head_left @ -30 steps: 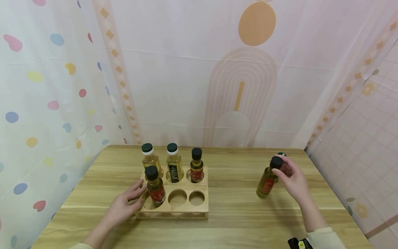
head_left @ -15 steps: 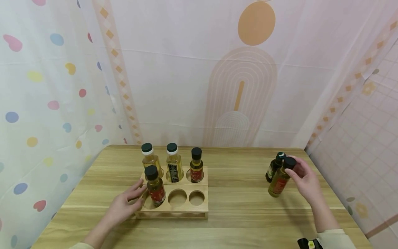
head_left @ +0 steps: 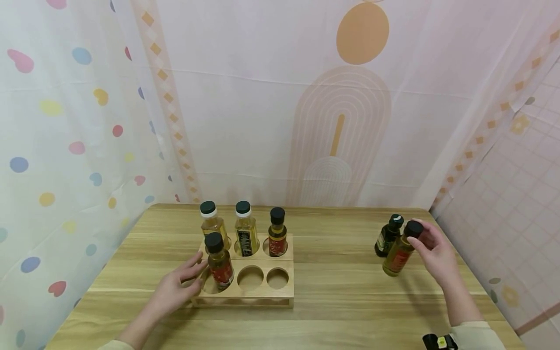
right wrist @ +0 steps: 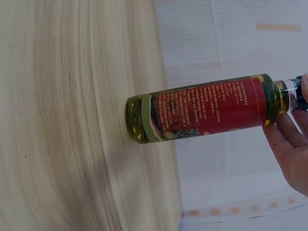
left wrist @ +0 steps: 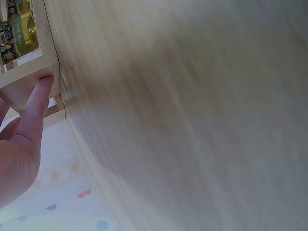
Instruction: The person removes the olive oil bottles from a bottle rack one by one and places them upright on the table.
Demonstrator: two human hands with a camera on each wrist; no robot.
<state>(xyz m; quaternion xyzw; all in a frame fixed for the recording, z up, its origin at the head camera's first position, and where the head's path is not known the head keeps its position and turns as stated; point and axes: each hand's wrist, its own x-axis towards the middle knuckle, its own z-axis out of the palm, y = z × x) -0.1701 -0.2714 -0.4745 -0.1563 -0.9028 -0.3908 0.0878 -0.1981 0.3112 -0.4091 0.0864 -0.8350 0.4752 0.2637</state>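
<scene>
My right hand (head_left: pixel 437 255) pinches the black cap of a red-labelled oil bottle (head_left: pixel 399 257) at the right of the table. In the right wrist view that bottle (right wrist: pixel 207 108) has its base at the wooden surface. Just behind and left of it stands a dark green bottle (head_left: pixel 387 237). My left hand (head_left: pixel 175 289) touches the left side of the wooden rack (head_left: pixel 280 291) with relaxed fingers; in the left wrist view a fingertip of the hand (left wrist: pixel 29 120) rests on the rack's end panel (left wrist: pixel 24 89). A red-labelled bottle (head_left: pixel 220 267) leans in the front left hole.
Two yellow oil bottles with dark green caps (head_left: pixel 212 226) (head_left: pixel 246 236) and a black-capped red-labelled bottle (head_left: pixel 277 238) stand in the rack's back row. The front middle and right holes hold nothing. A patterned curtain (head_left: pixel 245 121) hangs behind the wooden table (head_left: pixel 332 291).
My right hand has moved right with the red-labelled bottle, which no longer overlaps most of the dark green bottle. My left hand and the rack have stayed in place.
</scene>
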